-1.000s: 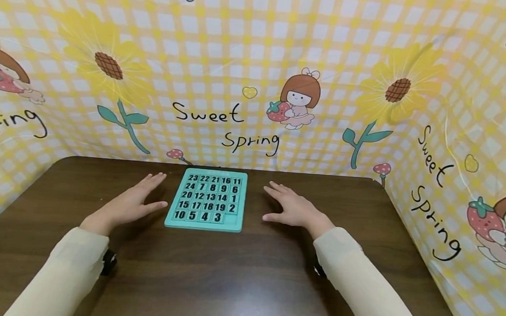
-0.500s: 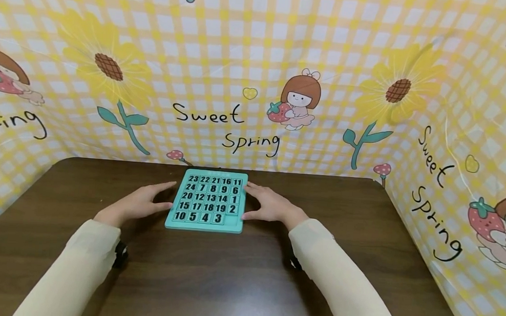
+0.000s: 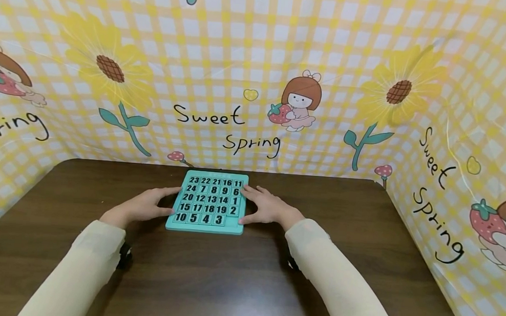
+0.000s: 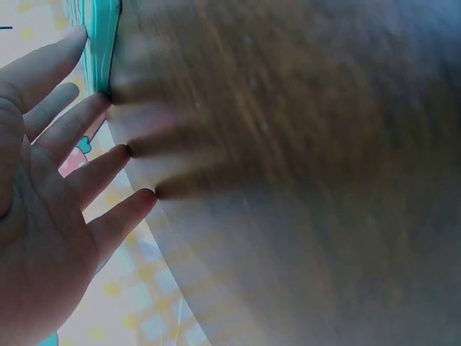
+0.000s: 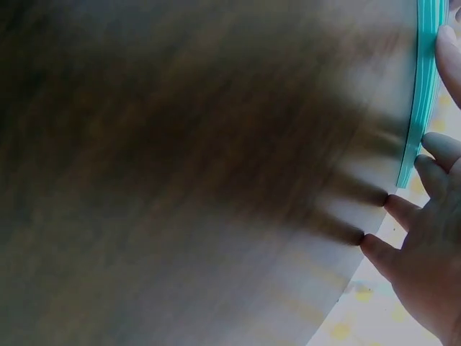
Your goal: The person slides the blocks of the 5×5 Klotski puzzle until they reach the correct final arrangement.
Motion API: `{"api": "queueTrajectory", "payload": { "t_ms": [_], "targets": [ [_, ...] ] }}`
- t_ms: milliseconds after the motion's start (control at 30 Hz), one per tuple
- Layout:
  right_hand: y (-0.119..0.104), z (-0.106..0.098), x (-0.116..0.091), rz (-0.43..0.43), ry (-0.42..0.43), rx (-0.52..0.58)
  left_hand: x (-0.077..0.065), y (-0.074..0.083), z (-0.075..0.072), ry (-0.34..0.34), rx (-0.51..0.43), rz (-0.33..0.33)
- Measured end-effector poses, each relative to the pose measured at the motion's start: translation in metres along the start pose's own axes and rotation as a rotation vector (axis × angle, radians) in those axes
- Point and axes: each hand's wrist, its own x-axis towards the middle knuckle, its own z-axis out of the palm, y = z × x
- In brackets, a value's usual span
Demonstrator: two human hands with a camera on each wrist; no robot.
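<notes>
A teal sliding number puzzle [image 3: 206,227] lies flat at the far side of the dark wooden table [image 3: 200,281]. Black-numbered tiles fill its grid except for one gap at the lower right corner. Along its left side is my left hand [image 3: 144,204], thumb and fingertips right at the edge. My right hand [image 3: 271,208] meets the right side, fingertips overlapping the rim in the head view. In the left wrist view, extended fingers [image 4: 112,173] reach down, with some tips at the tabletop beside the puzzle's teal edge [image 4: 101,47]. The right wrist view shows similarly spread fingers [image 5: 403,209] by the edge.
A yellow checked cloth [image 3: 217,43] with flower and strawberry prints stands as a wall behind the table and along both sides. Cream sleeves [image 3: 337,276] cover both forearms, and a dark wrist device [image 3: 125,256] shows under the left one.
Both hands have come inward from either side of the number puzzle to its edges. The puzzle stays in place, and its tiles keep the same order.
</notes>
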Motion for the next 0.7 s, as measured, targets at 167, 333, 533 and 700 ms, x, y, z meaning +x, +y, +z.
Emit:
{"api": "queueTrajectory", "payload": {
  "t_ms": [167,333,533,700],
  "targets": [
    [-0.001,-0.001,-0.003,0.002,-0.012,0.018,-0.001,0.003,-0.001,-0.021,0.023,-0.034],
    [0.001,-0.002,-0.008,-0.006,-0.028,0.027,0.000,0.007,0.001,-0.042,0.016,-0.055],
    [0.005,-0.002,-0.014,-0.018,-0.026,0.030,-0.002,0.011,0.006,-0.059,0.033,-0.074],
    [0.008,-0.001,-0.023,-0.001,-0.029,0.013,-0.004,0.017,0.010,-0.076,0.015,-0.070]
  ]
}}
